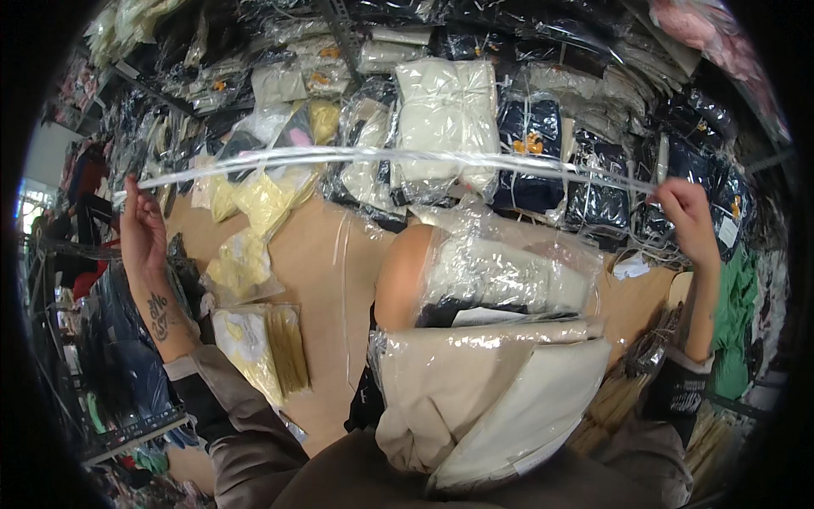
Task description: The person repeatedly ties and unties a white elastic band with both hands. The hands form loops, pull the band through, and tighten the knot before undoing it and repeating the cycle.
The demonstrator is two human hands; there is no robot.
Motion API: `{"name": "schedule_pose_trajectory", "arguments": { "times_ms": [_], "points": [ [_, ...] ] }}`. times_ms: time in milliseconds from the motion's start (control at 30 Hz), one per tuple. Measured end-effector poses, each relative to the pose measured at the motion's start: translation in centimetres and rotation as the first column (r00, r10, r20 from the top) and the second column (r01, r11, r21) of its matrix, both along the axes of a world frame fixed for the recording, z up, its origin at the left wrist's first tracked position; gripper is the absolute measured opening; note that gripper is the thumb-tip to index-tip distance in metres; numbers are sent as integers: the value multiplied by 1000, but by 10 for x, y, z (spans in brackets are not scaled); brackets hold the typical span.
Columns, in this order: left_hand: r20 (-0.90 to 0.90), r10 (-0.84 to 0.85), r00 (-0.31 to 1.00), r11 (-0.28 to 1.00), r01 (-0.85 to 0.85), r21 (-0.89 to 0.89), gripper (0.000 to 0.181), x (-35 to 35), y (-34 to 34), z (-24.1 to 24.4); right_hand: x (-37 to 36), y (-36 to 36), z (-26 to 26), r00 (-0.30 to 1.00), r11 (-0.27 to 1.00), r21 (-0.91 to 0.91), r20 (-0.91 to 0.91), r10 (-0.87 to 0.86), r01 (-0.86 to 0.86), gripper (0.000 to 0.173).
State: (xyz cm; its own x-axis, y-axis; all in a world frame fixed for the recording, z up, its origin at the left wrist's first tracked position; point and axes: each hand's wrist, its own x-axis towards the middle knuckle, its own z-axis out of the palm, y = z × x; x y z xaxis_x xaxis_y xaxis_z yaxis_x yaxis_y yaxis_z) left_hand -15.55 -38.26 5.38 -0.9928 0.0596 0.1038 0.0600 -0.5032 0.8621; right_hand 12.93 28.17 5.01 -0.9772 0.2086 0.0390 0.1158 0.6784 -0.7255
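Observation:
My left hand is raised at the left, its fingers closed on one end of white plastic strapping. The strapping stretches across the view in a shallow arc, over the bagged garments. At the right, my right hand grips the other end in a fist. Cream folded garments in clear plastic bags rest on my lap, against my body. Beyond them lies another bagged bundle of cream and dark cloth, touching my bare knee.
A tied cream bundle and tied navy bundles stand ahead beside metal shelving. Yellow bagged garments lie on the tan floor at left. Green cloth hangs at right. A metal rack stands at lower left.

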Motion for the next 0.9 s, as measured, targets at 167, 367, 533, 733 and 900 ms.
{"name": "schedule_pose_trajectory", "arguments": {
  "times_ms": [167,367,533,733,900],
  "points": [
    [-9,-69,998,993,70,94,18,69,-15,-21,150,50,-18,920,918,-264,-177,-348,297,16],
    [-109,-173,979,967,190,168,24,129,-43,-27,204,-23,19,975,952,-289,-219,38,-102,38],
    [-61,-39,997,997,43,67,34,132,-42,-43,215,-52,23,993,921,-372,-14,115,-112,49],
    [-40,38,998,999,-36,36,39,137,-7,-45,209,-22,-22,930,875,-320,64,-363,364,21],
    [-13,-57,998,993,58,101,41,120,104,-29,150,63,-42,754,765,-137,-134,-643,629,32]
  ]
}}
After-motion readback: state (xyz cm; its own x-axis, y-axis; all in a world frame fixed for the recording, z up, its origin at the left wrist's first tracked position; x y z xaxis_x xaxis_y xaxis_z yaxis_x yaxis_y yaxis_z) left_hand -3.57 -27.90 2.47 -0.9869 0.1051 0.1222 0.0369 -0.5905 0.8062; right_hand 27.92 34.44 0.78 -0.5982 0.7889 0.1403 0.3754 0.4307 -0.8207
